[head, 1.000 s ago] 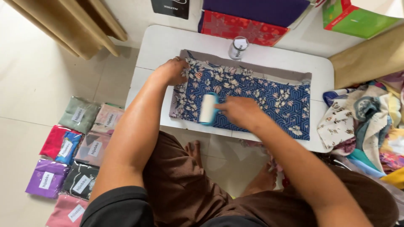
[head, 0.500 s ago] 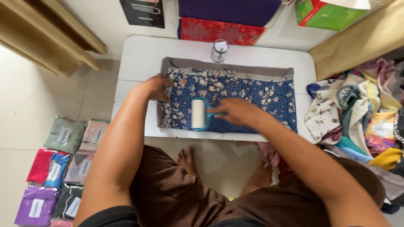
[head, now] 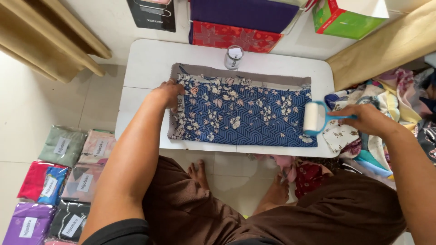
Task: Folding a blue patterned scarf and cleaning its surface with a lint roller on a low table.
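Observation:
A folded blue cloth (head: 245, 115) with a white flower print lies flat on a small white table (head: 150, 59), over a grey layer. My left hand (head: 169, 93) presses down on the cloth's left edge. My right hand (head: 365, 119) holds the blue handle of a lint roller (head: 312, 118), whose white roll rests at the cloth's right edge.
A small clear jar (head: 233, 57) stands at the table's back edge. Folded red and purple fabrics (head: 236, 36) and a green box (head: 347, 20) lie behind. A heap of mixed cloths (head: 386, 109) sits right; packaged fabrics (head: 68, 168) lie on the floor left.
My right hand has run the lint roller from the left part of the cloth across to its right edge. My left hand has stayed on the left edge.

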